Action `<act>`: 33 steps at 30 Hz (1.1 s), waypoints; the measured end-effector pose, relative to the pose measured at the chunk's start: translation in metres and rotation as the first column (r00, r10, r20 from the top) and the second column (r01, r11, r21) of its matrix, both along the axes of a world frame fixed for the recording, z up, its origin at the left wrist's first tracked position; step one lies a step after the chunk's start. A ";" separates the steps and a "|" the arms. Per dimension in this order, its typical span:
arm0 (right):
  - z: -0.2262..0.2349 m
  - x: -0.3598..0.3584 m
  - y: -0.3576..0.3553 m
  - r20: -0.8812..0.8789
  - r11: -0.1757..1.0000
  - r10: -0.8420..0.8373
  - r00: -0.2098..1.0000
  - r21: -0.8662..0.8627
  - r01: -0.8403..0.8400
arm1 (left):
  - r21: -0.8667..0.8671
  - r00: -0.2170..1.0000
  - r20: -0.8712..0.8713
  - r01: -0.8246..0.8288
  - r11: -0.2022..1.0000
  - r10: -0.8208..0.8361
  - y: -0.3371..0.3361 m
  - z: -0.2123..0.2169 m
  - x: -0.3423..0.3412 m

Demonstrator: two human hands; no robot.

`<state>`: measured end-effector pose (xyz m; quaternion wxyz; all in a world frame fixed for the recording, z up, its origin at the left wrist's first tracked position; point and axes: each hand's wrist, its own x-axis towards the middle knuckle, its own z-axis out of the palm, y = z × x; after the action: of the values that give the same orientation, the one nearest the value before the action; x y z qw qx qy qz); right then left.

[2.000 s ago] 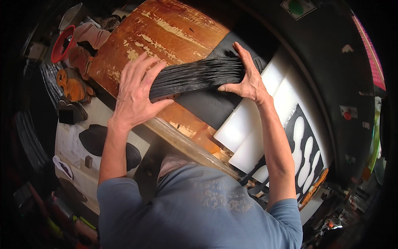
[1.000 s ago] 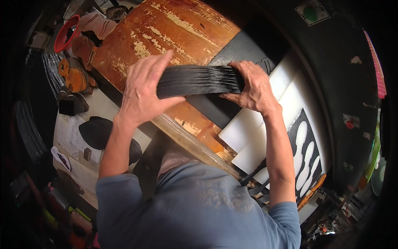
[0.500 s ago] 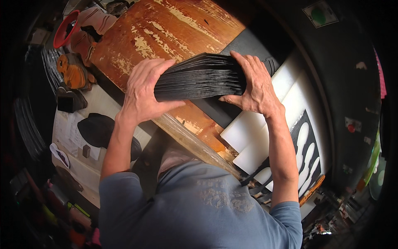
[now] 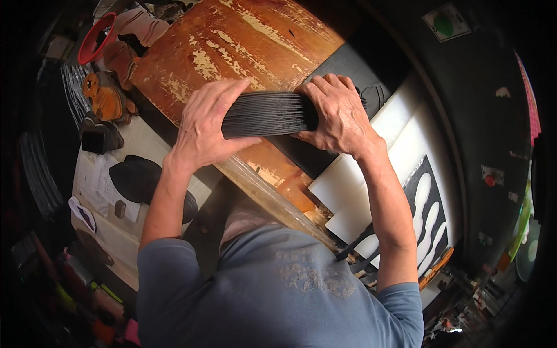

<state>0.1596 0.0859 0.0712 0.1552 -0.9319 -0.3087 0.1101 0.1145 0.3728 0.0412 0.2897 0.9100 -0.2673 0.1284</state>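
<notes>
Above the worn wooden board, a compact stack of thin black sheet pieces (image 4: 267, 114) is held on edge, its layered edges facing me. My left hand (image 4: 203, 120) is wrapped around the left end, thumb below and fingers on top. At the other end my right hand (image 4: 339, 116) clasps the stack the same way, covering that end. The pieces' full outline is hidden by the hands. The scuffed orange-brown board (image 4: 232, 49) lies beneath and beyond.
White slabs (image 4: 342, 184) lie at right, beside a black sheet (image 4: 422, 165) with long sole-shaped cutouts. On a side table at left are dark sole-shaped pieces (image 4: 134, 178), papers and orange-brown blocks (image 4: 104, 98). A red basket (image 4: 87, 51) stands at far left. A dark machine wall (image 4: 464, 87) borders the right.
The stack was longer, arched and loosely fanned; now it is shorter, straighter and tighter. My right hand has moved left, toward my left hand, which is nearly where it was.
</notes>
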 end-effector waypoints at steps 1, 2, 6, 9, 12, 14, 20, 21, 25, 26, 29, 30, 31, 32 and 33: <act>0.000 0.000 0.000 0.024 1.000 0.012 1.000 0.009 -0.012 | -0.004 0.997 -0.071 -0.021 1.000 0.021 0.001 -0.001 -0.001; -0.001 -0.002 0.000 0.048 1.000 0.023 0.999 0.017 -0.024 | -0.007 0.989 -0.143 -0.042 0.999 0.040 0.001 -0.002 -0.002; -0.010 -0.008 0.009 0.375 0.988 0.063 0.925 0.110 -0.112 | -0.015 0.999 -0.052 0.015 1.000 -0.016 0.003 -0.006 -0.002; -0.012 -0.009 0.016 0.488 0.979 0.041 0.872 0.153 -0.132 | -0.016 1.000 -0.015 0.009 1.000 -0.009 0.001 -0.005 -0.001; -0.005 -0.010 0.015 0.113 0.991 0.030 0.993 0.127 -0.044 | -0.015 1.000 -0.012 0.006 1.000 -0.006 0.000 0.003 -0.003; 0.002 -0.015 0.011 0.192 0.982 0.040 0.981 0.174 -0.074 | -0.012 0.999 0.022 0.035 0.999 -0.034 0.001 0.009 -0.007; 0.004 -0.021 0.010 0.145 0.992 -0.048 0.988 0.126 0.030 | 0.017 0.996 -0.065 -0.064 0.998 0.065 -0.003 -0.005 -0.001; 0.002 -0.018 0.013 0.116 0.992 -0.074 0.991 0.112 0.061 | -0.029 0.998 0.012 -0.054 0.998 0.055 -0.002 -0.011 0.003; 0.001 -0.011 0.022 0.093 0.993 -0.079 0.993 0.100 0.070 | -0.075 0.991 0.119 -0.048 0.996 0.057 0.000 -0.033 0.011; 0.002 -0.013 0.024 0.102 0.993 -0.082 0.991 0.097 0.072 | -0.068 0.991 0.126 -0.043 0.997 0.051 -0.001 -0.036 0.012; 0.004 -0.016 0.028 0.071 0.990 -0.139 0.988 -0.018 0.141 | -0.072 0.981 0.175 -0.071 0.995 0.083 -0.004 -0.042 0.010; 0.005 -0.017 0.029 0.066 0.992 -0.126 0.990 -0.016 0.127 | -0.042 0.982 0.165 -0.085 0.996 0.090 -0.005 -0.043 0.009; 0.006 -0.017 0.030 0.066 0.992 -0.123 0.990 -0.016 0.124 | -0.045 0.983 0.161 -0.085 0.995 0.092 -0.006 -0.044 0.009; 0.008 -0.018 0.029 0.092 0.996 -0.089 0.992 0.005 0.089 | -0.071 0.980 0.169 -0.090 0.993 0.101 -0.007 -0.045 0.008; 0.010 -0.018 0.028 0.085 0.995 -0.088 0.992 -0.049 0.092 | -0.080 0.981 0.163 -0.095 0.992 0.107 -0.007 -0.046 0.007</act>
<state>0.1414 0.1139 0.0809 0.1222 -0.9525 -0.2695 0.0723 0.1212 0.3657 -0.0045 0.2918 0.8976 -0.2392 0.2280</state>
